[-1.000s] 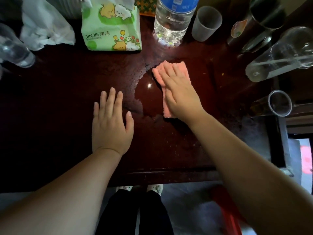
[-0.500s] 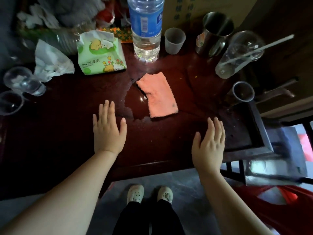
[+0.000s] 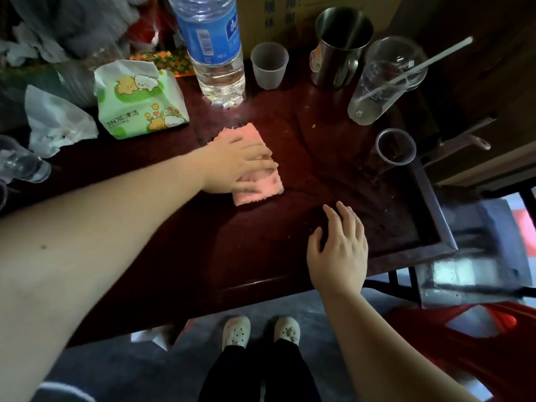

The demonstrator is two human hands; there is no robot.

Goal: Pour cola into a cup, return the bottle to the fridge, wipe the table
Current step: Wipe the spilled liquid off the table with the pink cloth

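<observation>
A folded pink cloth (image 3: 262,187) lies on the dark red table (image 3: 261,250) near its middle. My left hand (image 3: 237,165) presses flat on the cloth, fingers straight and pointing right. My right hand (image 3: 339,248) rests open on the table near the front edge, to the right of the cloth and apart from it. A small frosted plastic cup (image 3: 269,66) stands at the back. A clear cup (image 3: 391,149) holding dark liquid sits at the right. No cola bottle is in view.
A large water bottle (image 3: 216,53), a green tissue pack (image 3: 139,103), a steel mug (image 3: 340,47) and a tall clear cup with a straw (image 3: 383,79) crowd the back. Crumpled tissue (image 3: 55,123) and clear cups (image 3: 23,163) lie at the left. The table's right end has a raised rim (image 3: 435,207).
My right hand left the cloth and drew back to the front edge. My left hand moved from the bare table onto the cloth. The wet patch beside the cloth no longer shows.
</observation>
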